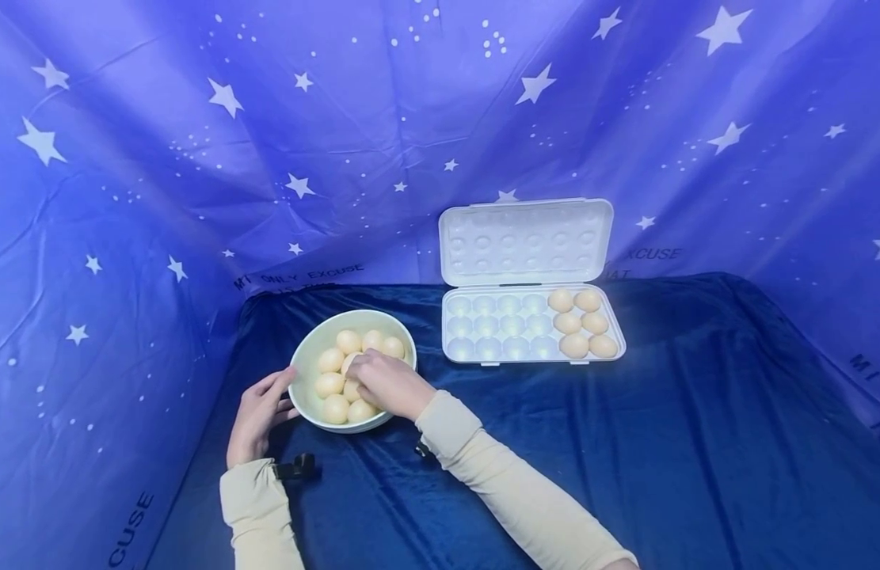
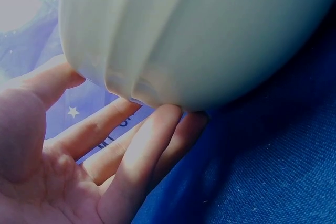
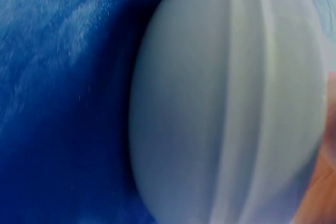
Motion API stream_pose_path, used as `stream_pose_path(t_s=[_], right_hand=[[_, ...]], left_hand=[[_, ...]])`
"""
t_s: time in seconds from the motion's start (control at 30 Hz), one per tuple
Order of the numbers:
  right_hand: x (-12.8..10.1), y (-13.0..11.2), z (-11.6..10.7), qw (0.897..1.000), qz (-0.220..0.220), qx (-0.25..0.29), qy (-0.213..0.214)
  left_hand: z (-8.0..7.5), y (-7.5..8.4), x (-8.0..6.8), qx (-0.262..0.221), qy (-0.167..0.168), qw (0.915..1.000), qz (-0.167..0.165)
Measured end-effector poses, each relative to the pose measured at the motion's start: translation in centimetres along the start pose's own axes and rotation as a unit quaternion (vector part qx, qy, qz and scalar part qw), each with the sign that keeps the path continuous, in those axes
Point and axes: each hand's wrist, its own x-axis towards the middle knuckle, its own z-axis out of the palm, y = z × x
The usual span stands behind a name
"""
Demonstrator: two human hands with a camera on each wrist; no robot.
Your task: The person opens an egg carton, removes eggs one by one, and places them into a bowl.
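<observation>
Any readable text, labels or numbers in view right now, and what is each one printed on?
"MY ONLY EXCUSE", partly blurred: on the starry backdrop behind the bowl.
"EXCUSE": on the backdrop right of the egg tray lid.
"CUSE", cut off: on the backdrop at lower left.
Letters at the far right edge: too cut off to read.
Bowl, egg tray, eggs: no text seen.

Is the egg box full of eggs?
No, the egg box holds only six eggs, all at its right end, and the other cups are bare.
</observation>
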Motion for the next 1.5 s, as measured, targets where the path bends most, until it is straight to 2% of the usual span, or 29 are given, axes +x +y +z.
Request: stream_pose_path(t_s=[0.2,0.4,0.73,0.97,1.23,1.5], right_hand=[[-1.2,0.6,-1.1,0.999,-0.003,-0.014,0.032],[-2.7,1.8,-2.5,0.999,0.023,0.008,0.047],[-6.0,4.5,-4.1,0.993,0.045,0.025,0.106],[-8.3,6.4,-5.1,0.988,0.083,0.035,0.122],[-11.0,8.7,-5.8,0.981,0.114,0.026,0.153],[-14.0,10.5,-6.2,0.972,0.157,0.014,0.175]], left_hand=[[-0.2,-0.2,0.1,-0.006,0.0,1.0,-0.004],[-0.2,-0.3,0.1,-0.003,-0.001,1.0,-0.007],[0.2,-0.1,-0.3,-0.001,-0.001,1.0,0.001],[0.3,-0.1,-0.5,-0.007,0.0,1.0,0.003],[0.1,-0.1,-0.6,0.005,0.002,1.0,-0.002],[0.2,-0.1,-0.7,-0.005,-0.001,1.0,-0.003]])
